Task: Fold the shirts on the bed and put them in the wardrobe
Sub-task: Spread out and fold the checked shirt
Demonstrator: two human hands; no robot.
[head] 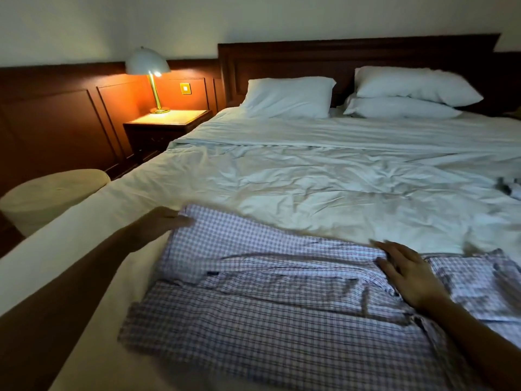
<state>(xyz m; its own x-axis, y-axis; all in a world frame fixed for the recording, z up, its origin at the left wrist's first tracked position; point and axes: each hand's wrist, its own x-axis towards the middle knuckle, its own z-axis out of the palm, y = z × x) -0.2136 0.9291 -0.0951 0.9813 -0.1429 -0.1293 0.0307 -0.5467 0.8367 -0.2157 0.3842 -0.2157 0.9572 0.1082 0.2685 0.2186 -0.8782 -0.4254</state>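
head | left hand (158, 227) touches checked shirt (282, 320) | right hand (406, 272) flat on it

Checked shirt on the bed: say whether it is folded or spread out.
Partly folded. The purple-and-white checked shirt lies flat with one layer turned over its middle; the right hand presses flat on that fold.

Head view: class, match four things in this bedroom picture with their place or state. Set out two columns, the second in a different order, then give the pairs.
Things:
1. lamp
2. checked shirt
3. right hand
4. stacked pillows

Place or state:
A. flat on the shirt
B. lit, on the bedside table
C. against the headboard, far right
D. spread on the near end of the bed

Pairs: 1-B, 2-D, 3-A, 4-C.
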